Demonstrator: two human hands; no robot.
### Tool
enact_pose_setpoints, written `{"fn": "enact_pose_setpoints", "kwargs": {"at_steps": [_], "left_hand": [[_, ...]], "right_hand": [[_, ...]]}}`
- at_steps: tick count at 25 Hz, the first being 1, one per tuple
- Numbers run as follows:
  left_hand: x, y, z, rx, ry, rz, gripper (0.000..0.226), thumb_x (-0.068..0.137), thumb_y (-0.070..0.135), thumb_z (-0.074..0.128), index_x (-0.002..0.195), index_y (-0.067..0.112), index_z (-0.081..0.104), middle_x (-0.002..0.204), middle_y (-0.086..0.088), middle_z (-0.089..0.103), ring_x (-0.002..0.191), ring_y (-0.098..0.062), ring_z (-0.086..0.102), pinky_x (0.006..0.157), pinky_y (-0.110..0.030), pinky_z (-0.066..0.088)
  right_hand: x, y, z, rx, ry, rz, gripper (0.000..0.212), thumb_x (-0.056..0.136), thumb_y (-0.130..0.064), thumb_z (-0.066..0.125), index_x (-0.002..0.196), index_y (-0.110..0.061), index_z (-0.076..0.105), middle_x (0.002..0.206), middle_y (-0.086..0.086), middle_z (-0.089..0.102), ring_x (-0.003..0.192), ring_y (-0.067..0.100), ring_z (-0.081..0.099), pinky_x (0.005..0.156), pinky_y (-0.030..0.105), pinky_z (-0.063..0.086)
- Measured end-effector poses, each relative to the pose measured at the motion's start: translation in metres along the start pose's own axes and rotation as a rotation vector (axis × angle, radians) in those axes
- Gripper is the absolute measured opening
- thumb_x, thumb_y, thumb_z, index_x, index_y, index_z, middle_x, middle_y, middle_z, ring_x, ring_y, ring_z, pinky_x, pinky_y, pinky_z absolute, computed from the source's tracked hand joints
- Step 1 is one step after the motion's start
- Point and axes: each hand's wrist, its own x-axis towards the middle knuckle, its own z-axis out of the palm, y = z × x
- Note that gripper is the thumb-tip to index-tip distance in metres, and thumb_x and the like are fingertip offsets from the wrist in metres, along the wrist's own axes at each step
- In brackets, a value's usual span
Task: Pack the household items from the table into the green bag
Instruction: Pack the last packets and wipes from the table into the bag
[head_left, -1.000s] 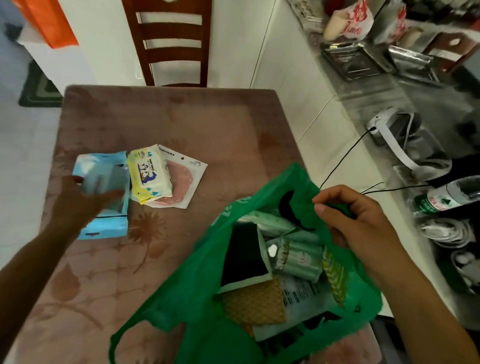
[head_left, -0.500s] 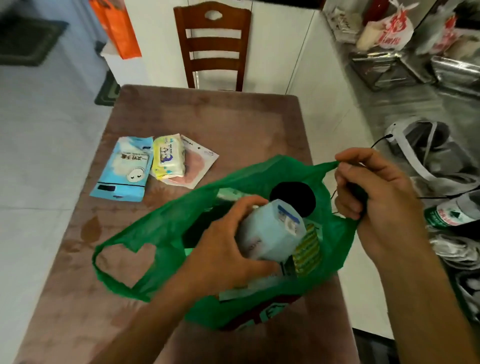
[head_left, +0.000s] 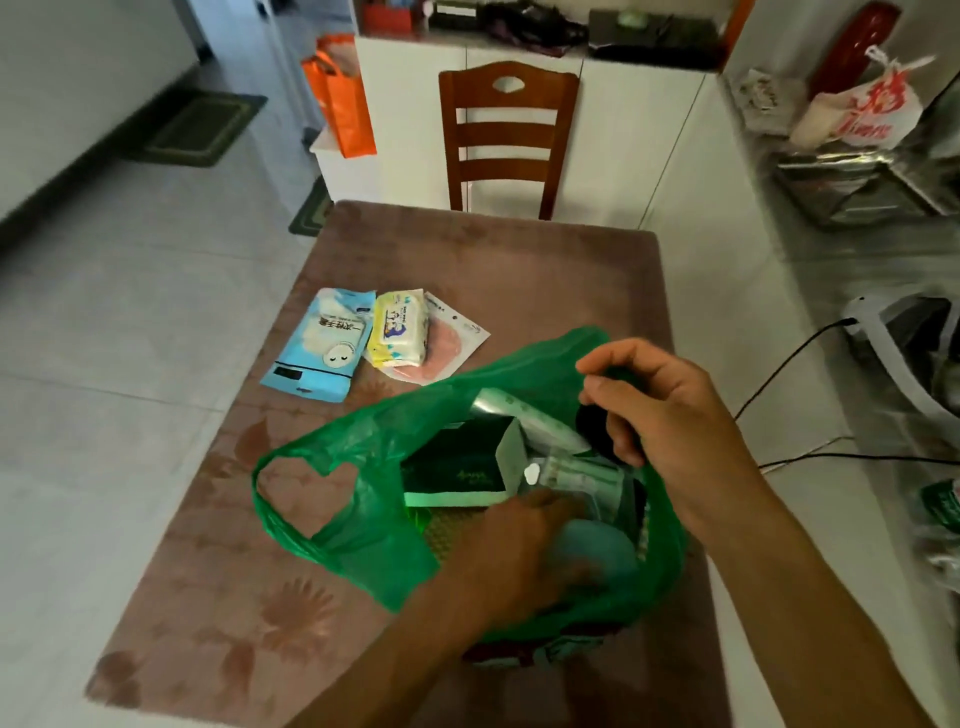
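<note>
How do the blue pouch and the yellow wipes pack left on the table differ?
The blue pouch is flat and longer; the yellow wipes pack is shorter and puffier. The blue pouch lies straight on the table; the yellow wipes pack rests partly on a white-and-pink packet. Both lie unpacked, side by side, touched by neither hand.

A single head-worn wide-angle view looks forward and steeply down from the near end of the counter (head_left: 498, 260), close over the green bag (head_left: 374, 519) and both forearms. It faces a wooden chair (head_left: 506, 140) at the far end, with tiled floor on the left.
</note>
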Motion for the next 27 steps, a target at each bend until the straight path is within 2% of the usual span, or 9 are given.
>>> {"fn": "enact_pose_setpoints", "kwargs": {"at_steps": [3,6,8,12,15,18,21,25,27], "left_hand": [[0.001,-0.016,-0.065,-0.32,0.387,-0.111,0.012,0.084,0.033,0.062,0.091,0.026,0.069,0.081,0.007,0.071,0.067,-0.009,0.064,0.061,-0.028,0.054],[0.021,-0.074,-0.118,-0.505,0.581,-0.299,0.005,0.086,0.023,0.064,0.087,0.023,0.069,0.076,0.001,0.069,0.066,-0.015,0.064,0.061,-0.036,0.057],[0.045,-0.132,-0.137,-0.425,0.577,-0.426,0.008,0.083,0.028,0.065,0.092,0.027,0.066,0.082,0.001,0.069,0.068,-0.017,0.065,0.065,-0.041,0.058],[0.112,-0.25,-0.121,-0.238,0.349,-0.726,0.034,0.078,0.029,0.068,0.11,0.019,0.06,0.112,-0.008,0.066,0.097,-0.027,0.061,0.085,-0.038,0.049],[0.149,-0.323,-0.081,-0.397,0.148,-0.935,0.057,0.075,0.039,0.071,0.12,0.007,0.055,0.121,-0.014,0.06,0.106,-0.033,0.057,0.09,-0.038,0.046],[0.164,-0.355,-0.048,-0.681,0.163,-1.079,0.065,0.072,0.056,0.07,0.112,0.006,0.059,0.109,-0.018,0.066,0.097,-0.034,0.063,0.081,-0.04,0.053],[0.174,-0.37,-0.038,-0.934,0.224,-1.079,0.052,0.076,0.051,0.07,0.102,0.007,0.061,0.093,-0.013,0.068,0.083,-0.028,0.065,0.077,-0.042,0.055],[0.181,-0.372,-0.049,-0.86,0.269,-0.967,0.035,0.09,0.029,0.06,0.109,0.0,0.061,0.088,-0.017,0.063,0.071,-0.026,0.059,0.072,-0.04,0.053],[0.176,-0.355,-0.07,-0.953,0.315,-0.861,0.029,0.092,0.023,0.057,0.112,0.002,0.06,0.087,-0.012,0.064,0.068,-0.021,0.059,0.066,-0.033,0.051]], "right_hand": [[0.013,0.006,0.012,0.032,0.019,0.034,0.019,0.089,-0.003,0.06,0.081,-0.019,0.068,0.067,0.001,0.066,0.042,0.016,0.035,0.044,0.025,0.026],[0.03,0.012,0.03,0.044,0.036,0.05,0.018,0.09,-0.002,0.059,0.083,-0.016,0.067,0.066,0.003,0.065,0.041,0.017,0.032,0.044,0.025,0.025],[0.043,0.016,0.04,0.032,0.078,0.07,0.02,0.089,-0.001,0.059,0.081,-0.017,0.068,0.066,0.003,0.065,0.041,0.019,0.032,0.043,0.025,0.026],[0.056,0.027,0.05,0.008,0.208,0.109,0.016,0.088,-0.001,0.061,0.081,-0.015,0.068,0.067,0.005,0.066,0.044,0.019,0.034,0.039,0.022,0.029],[0.063,0.038,0.059,-0.017,0.297,0.141,0.015,0.088,-0.002,0.061,0.081,-0.014,0.068,0.069,0.008,0.066,0.046,0.02,0.034,0.042,0.024,0.029],[0.069,0.043,0.065,-0.084,0.345,0.202,0.015,0.087,-0.002,0.061,0.082,-0.013,0.068,0.068,0.008,0.066,0.045,0.02,0.034,0.04,0.024,0.031],[0.07,0.043,0.069,-0.083,0.37,0.204,0.014,0.088,0.0,0.06,0.082,-0.011,0.067,0.067,0.008,0.066,0.044,0.02,0.035,0.04,0.024,0.031],[0.083,0.035,0.07,-0.09,0.353,0.208,0.012,0.087,0.002,0.059,0.085,-0.008,0.065,0.067,0.009,0.065,0.044,0.019,0.035,0.039,0.023,0.03],[0.086,0.03,0.065,-0.067,0.343,0.195,0.014,0.088,0.002,0.059,0.085,-0.009,0.066,0.067,0.009,0.064,0.043,0.02,0.035,0.039,0.024,0.028]]}}
